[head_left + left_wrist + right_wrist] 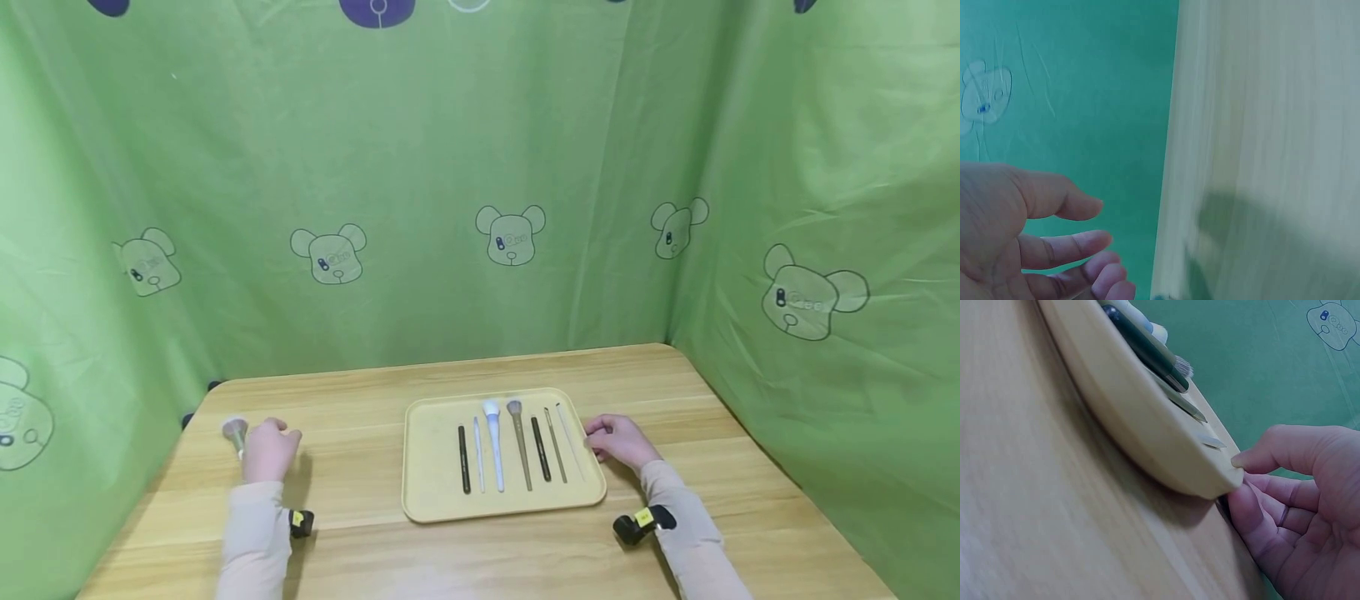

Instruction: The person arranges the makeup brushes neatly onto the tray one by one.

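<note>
On the right, my right hand (621, 442) pinches the right rim of a pale yellow tray (435, 510), thumb on one side of the rim and fingers under it in the right wrist view. Several makeup brushes lie side by side in the tray, including a white-tipped brush (495, 446), a tan-handled brush (521, 446) and a dark slim stick (464, 460). My left hand (270, 450) hovers at the table's left, fingers loosely bent with nothing between them. Just beside it is a fluffy makeup brush (236, 432), its handle partly hidden by the hand.
A wooden table (352, 550) carries the tray. Green curtains (420, 275) with bear-head prints hang behind and along both sides. Each wrist wears a small black camera.
</note>
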{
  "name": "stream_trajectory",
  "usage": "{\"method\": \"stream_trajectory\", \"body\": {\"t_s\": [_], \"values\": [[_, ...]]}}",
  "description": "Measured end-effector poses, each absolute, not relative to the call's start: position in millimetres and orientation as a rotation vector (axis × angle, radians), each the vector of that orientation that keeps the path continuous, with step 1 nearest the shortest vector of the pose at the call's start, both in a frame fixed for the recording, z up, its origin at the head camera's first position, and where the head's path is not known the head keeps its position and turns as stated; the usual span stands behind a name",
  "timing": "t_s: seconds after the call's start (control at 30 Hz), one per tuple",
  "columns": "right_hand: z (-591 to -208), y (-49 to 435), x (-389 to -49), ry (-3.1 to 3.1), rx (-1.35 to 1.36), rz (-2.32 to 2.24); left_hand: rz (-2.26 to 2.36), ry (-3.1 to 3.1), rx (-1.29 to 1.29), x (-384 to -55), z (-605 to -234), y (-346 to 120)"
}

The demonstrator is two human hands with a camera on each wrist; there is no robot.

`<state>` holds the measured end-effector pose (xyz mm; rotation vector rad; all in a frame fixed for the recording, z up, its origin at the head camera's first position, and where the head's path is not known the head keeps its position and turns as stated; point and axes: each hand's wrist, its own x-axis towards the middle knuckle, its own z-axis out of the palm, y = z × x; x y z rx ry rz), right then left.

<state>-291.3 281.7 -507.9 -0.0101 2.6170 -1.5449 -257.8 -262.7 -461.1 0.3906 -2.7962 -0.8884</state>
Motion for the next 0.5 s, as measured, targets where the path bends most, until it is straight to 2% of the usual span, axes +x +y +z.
{"method": "stream_trajectory", "body": {"t_s": [0.17, 0.5], "values": [[-509.3, 282.2, -293.5, 2.618, -0.006, -1.542, -0.825, -2.764, 0.488, -252.6, -463.9, -275.7], [-509.0, 283.1, -292.0, 2.616, -0.031, -1.531, -0.738, -2.81, 0.522, -247.4, -469.2, -291.9]]}}
